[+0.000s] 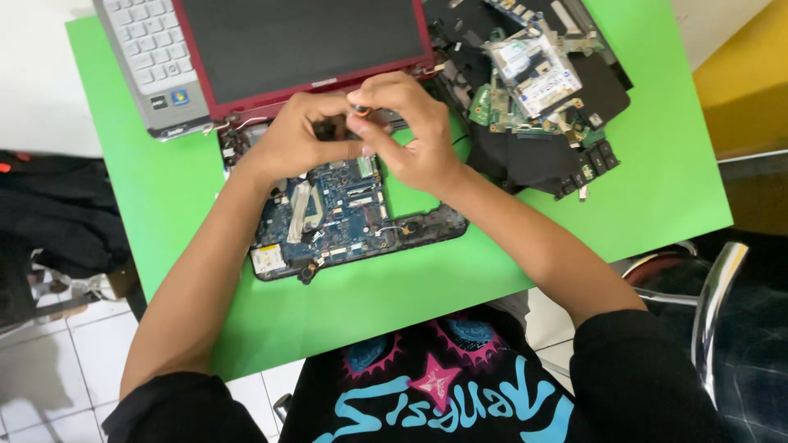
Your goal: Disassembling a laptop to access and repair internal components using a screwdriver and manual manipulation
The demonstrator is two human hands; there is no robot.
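Note:
My left hand (297,139) and my right hand (408,130) meet above the far edge of an opened laptop base with a bare blue circuit board (341,209). My right hand pinches a small screwdriver with an orange-and-black handle (359,107), its tip pointing down at the board. My left-hand fingers curl against that tool's shaft and the right fingertips. Most of the screwdriver is hidden by my fingers. A red-framed laptop screen (304,41) lies flat just beyond my hands.
A grey keyboard panel (152,53) lies at the far left of the green table (648,164). A pile of black covers and green circuit boards (542,90) sits at the far right. A chrome chair frame (714,295) stands to my right, tiled floor at left.

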